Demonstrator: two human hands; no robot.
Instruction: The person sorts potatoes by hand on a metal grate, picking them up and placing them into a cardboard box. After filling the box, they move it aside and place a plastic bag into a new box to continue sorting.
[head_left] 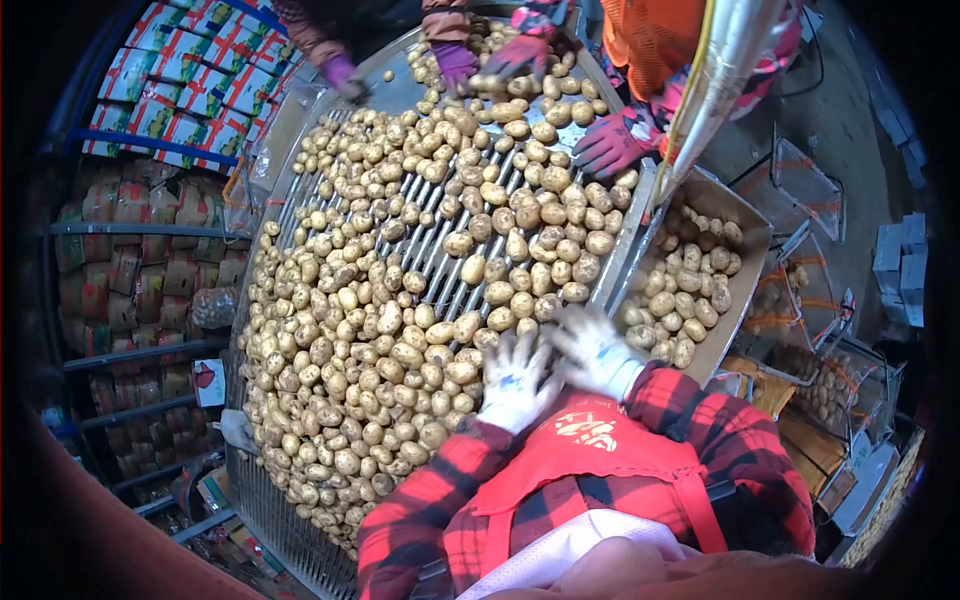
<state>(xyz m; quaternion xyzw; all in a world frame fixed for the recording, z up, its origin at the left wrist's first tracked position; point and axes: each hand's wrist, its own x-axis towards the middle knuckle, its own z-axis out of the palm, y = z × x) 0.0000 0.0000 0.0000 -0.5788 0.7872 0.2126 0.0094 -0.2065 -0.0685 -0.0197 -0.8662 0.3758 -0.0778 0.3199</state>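
Observation:
Both my hands wear white gloves and rest at the near edge of a large heap of potatoes [330, 380]. My left hand [517, 380] lies over the edge of the heap with its fingers spread, and no potato shows in its grasp. Just to its right, my right hand [597, 352] is stretched out flat with fingers apart, slightly blurred, close to the nearest potatoes. Its palm side is hidden. The potatoes lie on a slatted metal table [440, 275], whose bars show through gaps in the middle.
A cardboard box of potatoes [748, 285] stands beyond the table's right rim. Across the table, co-workers' gloved hands [610, 145] are among the potatoes. A pale wrapped post [715, 90] rises at the right. Stacked cartons [190, 80] fill the left; wire-framed crates [790, 310] stand right.

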